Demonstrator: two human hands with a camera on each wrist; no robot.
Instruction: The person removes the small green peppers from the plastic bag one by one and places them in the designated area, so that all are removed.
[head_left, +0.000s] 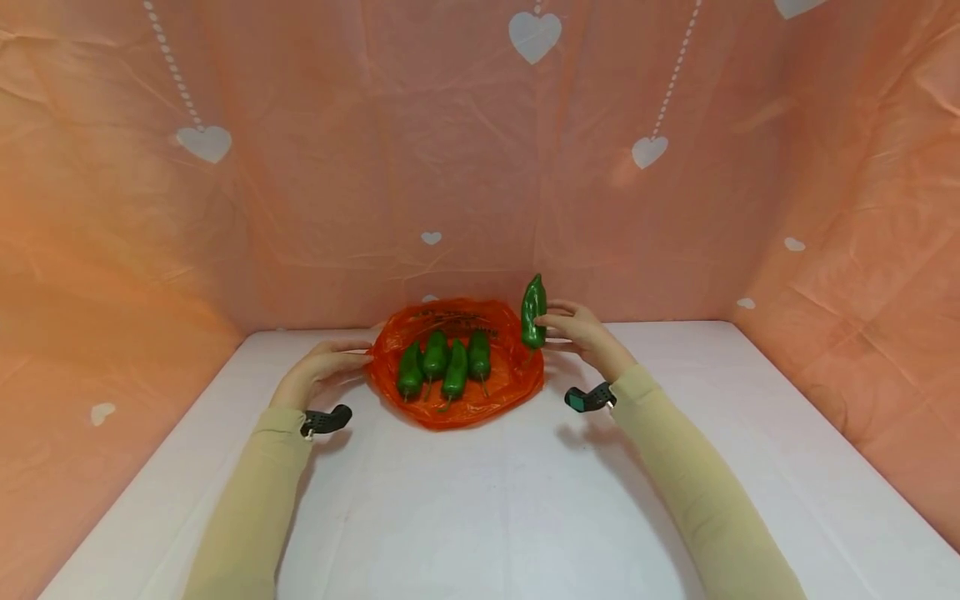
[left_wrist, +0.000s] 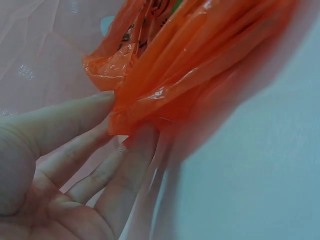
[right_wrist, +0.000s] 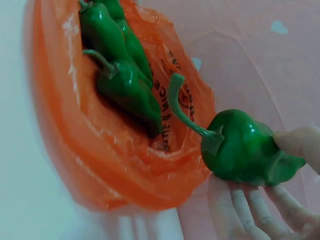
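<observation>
Pepper (right_wrist: 245, 150) stem, curved, only from right wrist.

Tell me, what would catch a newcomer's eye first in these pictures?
Most likely the bright orange plastic bag lying open in the middle of the white table, with four green peppers side by side on it. Next, the right hand holding a fifth green pepper upright, stem down, at the bag's right edge. The left hand holds the bag's left edge.
</observation>
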